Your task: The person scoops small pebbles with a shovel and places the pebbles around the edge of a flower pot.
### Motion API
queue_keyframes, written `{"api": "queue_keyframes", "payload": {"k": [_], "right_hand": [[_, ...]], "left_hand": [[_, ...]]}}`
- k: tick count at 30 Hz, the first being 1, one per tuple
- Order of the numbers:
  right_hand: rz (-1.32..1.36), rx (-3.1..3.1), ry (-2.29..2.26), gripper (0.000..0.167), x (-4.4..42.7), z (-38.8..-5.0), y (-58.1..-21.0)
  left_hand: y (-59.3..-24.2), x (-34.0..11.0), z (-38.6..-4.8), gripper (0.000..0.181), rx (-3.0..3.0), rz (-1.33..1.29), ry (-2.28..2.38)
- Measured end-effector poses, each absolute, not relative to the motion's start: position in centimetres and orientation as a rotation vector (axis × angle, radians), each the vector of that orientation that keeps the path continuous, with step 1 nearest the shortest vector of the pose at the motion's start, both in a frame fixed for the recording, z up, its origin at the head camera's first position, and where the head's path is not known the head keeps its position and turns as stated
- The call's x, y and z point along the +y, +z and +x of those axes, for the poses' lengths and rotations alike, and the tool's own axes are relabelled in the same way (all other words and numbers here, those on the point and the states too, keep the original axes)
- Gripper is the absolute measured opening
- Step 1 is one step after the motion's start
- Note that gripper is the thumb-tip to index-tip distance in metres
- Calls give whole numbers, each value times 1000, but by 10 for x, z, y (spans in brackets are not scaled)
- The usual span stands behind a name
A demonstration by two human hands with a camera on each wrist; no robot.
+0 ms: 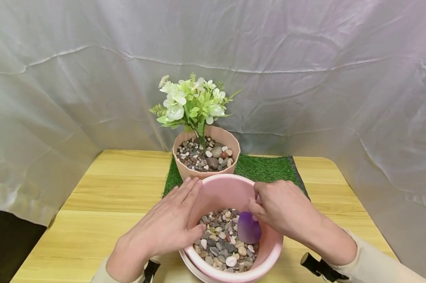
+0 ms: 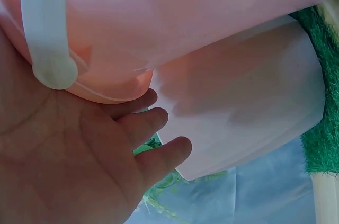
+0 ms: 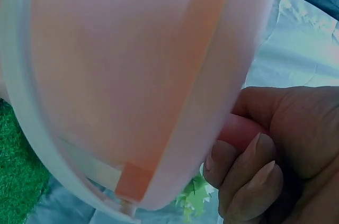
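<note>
A pink bucket (image 1: 220, 192) stands at the table's front with mixed pebbles (image 1: 220, 245) inside. My right hand (image 1: 283, 204) grips the handle of a small purple toy shovel (image 1: 249, 228) at the bucket's right rim. The shovel's blade reaches down against the pebbles on the right side. Across the left rim rests my left hand (image 1: 167, 222), its fingers extended forward and its thumb over the inside. From the left wrist, the palm and fingers lie beside the bucket's outer wall (image 2: 159, 12), near its white carrying handle (image 2: 45, 28). In the right wrist view the bucket hides the shovel's blade.
Just behind the bucket is a peach flowerpot (image 1: 230, 137) holding white artificial flowers (image 1: 195, 100), gravel and larger stones. It stands on a green turf mat (image 1: 266, 167). The wooden table (image 1: 117, 188) is enclosed by silvery cloth (image 1: 304, 78) at the back and sides.
</note>
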State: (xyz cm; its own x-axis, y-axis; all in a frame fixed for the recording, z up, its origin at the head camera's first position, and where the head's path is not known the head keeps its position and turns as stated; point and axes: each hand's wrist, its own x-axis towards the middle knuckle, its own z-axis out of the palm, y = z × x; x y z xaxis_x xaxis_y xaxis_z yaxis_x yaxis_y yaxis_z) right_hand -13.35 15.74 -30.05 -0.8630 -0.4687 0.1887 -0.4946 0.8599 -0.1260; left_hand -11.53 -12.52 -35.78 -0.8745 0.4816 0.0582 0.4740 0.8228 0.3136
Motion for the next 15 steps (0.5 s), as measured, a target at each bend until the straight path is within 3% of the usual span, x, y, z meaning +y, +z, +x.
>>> {"api": "queue_keyframes", "payload": {"k": [10, 15], "right_hand": [[884, -2802, 210, 38, 150, -127, -307], [744, -2919, 392, 35, 145, -129, -312]], "left_hand": [[-358, -126, -116, 96, 2978, 778, 514], [-358, -127, -116, 96, 2977, 786, 520]]}}
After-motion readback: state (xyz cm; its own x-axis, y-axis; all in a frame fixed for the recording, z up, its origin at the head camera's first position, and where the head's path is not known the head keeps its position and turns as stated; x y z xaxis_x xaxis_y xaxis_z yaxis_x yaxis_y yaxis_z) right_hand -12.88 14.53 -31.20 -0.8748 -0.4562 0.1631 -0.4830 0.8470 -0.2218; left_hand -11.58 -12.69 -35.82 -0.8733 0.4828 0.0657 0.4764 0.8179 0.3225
